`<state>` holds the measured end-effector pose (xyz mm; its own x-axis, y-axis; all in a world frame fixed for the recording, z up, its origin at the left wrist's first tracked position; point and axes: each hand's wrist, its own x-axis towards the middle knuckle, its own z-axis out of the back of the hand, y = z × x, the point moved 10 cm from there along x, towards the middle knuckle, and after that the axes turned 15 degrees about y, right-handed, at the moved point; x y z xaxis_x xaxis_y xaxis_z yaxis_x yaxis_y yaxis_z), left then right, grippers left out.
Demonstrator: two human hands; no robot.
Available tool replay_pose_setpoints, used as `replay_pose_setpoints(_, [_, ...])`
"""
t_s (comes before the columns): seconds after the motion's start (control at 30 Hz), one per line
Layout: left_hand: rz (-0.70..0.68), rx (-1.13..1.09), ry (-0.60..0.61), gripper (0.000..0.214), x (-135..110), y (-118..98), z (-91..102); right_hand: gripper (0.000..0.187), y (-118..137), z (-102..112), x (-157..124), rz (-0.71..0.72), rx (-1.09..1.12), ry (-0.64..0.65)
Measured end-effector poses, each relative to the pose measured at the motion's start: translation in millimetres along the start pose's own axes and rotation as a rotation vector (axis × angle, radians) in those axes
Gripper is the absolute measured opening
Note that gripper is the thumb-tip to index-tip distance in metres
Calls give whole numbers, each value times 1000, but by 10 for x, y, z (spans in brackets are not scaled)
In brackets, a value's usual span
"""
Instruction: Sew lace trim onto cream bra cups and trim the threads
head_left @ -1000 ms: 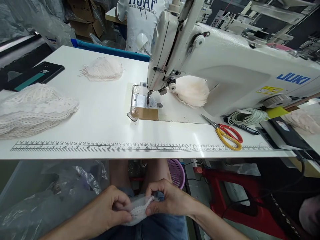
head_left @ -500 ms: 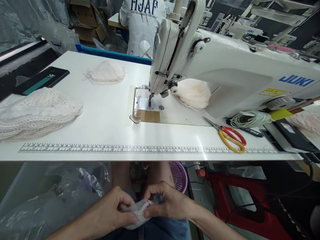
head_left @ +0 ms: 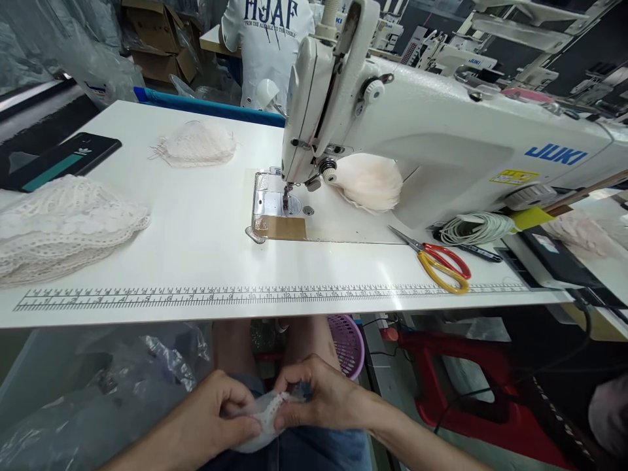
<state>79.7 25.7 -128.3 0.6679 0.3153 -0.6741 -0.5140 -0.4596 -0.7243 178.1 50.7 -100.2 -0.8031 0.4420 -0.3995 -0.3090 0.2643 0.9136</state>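
Currently: small lace piece [head_left: 263,418], low in the lap, nearer than the table [head_left: 196,222] edge, pinched from both sides, left hand [head_left: 216,418] gripping its left part, right hand [head_left: 326,399] its right, equally close.

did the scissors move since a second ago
No. The scissors lie at the same marks of the printed ruler, just left of the white cord coil; only the camera shifted.

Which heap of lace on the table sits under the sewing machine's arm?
The pale pink heap, just right of the needle. The large white heap at the left edge of the table and the small heap farther back lie in the open.
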Motion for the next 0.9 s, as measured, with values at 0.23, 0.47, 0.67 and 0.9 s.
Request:
replay_pose_setpoints(0.23, [28,30,-31,22,-27,101,25,20,-33,6,6,21,-3,-14])
replay_pose_setpoints(0.47, [37,37,-35,19,-40,24,6,23,-62,-15,-4,-26,-40,26])
replay_pose_setpoints(0.67, [29,23,-44,20,-42,-42,3,27,-64,18,-23,-36,-60,13])
replay_pose_setpoints(0.9, [38,149,-100,24,-72,-116,41,26,7,-17,-2,8,-131,4])
